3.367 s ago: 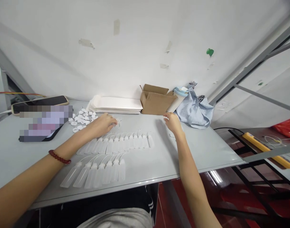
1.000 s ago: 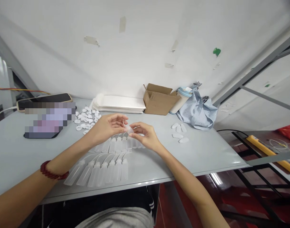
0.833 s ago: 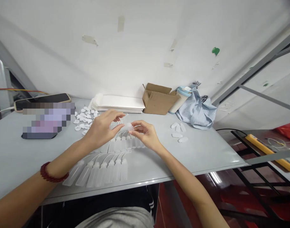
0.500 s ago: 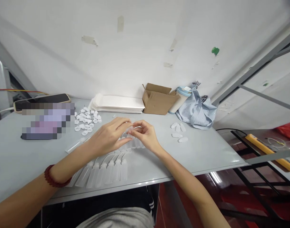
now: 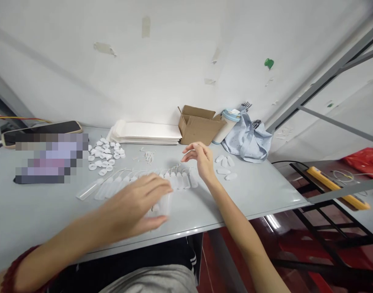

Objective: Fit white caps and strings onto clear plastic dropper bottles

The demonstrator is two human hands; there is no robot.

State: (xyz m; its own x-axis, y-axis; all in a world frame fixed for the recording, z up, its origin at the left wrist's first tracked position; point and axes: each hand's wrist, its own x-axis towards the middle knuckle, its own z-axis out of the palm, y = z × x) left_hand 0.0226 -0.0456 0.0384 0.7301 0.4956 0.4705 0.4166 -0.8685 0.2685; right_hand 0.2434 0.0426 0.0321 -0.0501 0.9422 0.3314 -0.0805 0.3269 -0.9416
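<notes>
My left hand (image 5: 140, 197) is blurred over the front of the table, thumb apart from the fingers. Translucent plastic (image 5: 164, 203) shows in that gap; whether it is touched is unclear. My right hand (image 5: 201, 156) hovers past the right end of a row of clear tubes (image 5: 178, 181), fingers loosely curved with nothing visible in them. Thin white strands stick out of the tubes' tops. Behind the row lies a small heap of short white strands (image 5: 149, 156). The hand and forearm hide part of the row and the front area.
White ring-shaped caps (image 5: 105, 152) lie at left near two phones (image 5: 42, 130). White flat oval pieces (image 5: 224, 161) lie at right. Along the wall stand stacked white sheets (image 5: 146, 133), an open cardboard box (image 5: 200, 128), a lidded cup (image 5: 227, 125) and a blue cloth bag (image 5: 249, 140).
My hands were together over the tubes and have parted. The left came back toward me and the right rose away to the right. The strand heap and more of the row now show.
</notes>
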